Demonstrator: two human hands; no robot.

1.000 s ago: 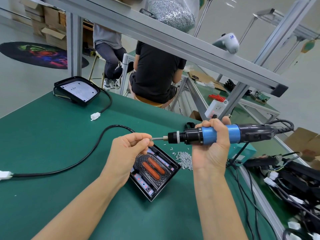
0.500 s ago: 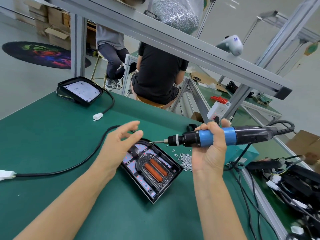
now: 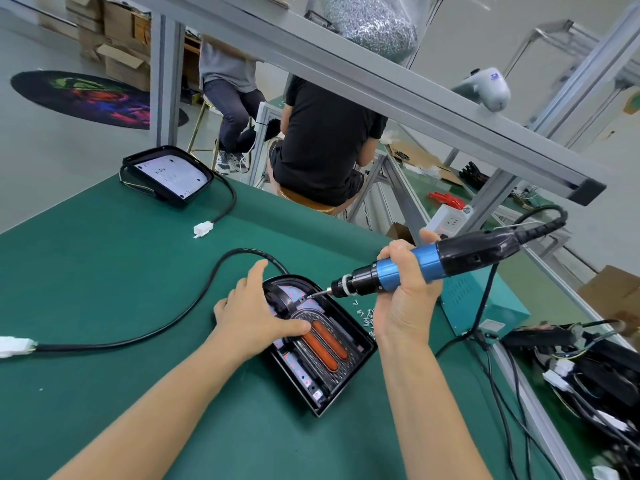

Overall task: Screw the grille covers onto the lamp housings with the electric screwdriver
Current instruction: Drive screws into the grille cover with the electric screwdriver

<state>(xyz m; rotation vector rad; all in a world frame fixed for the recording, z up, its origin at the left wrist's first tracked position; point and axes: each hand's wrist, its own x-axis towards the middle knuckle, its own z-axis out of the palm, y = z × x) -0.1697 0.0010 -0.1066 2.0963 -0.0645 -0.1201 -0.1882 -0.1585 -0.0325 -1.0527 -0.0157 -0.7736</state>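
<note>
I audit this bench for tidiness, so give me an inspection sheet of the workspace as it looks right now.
Surface: green mat covers the bench.
Job's things: lamp housing with grille cover lies flat; electric screwdriver tip meets its upper edge; second housing at the far corner.
Clutter: loose screws beside the housing.
Grippers: left hand presses on the housing, fingers spread; right hand grips the screwdriver.
Cables: black lead loops across the mat; tangled wiring at right.
Surroundings: two seated people behind; aluminium frame overhead.
</note>
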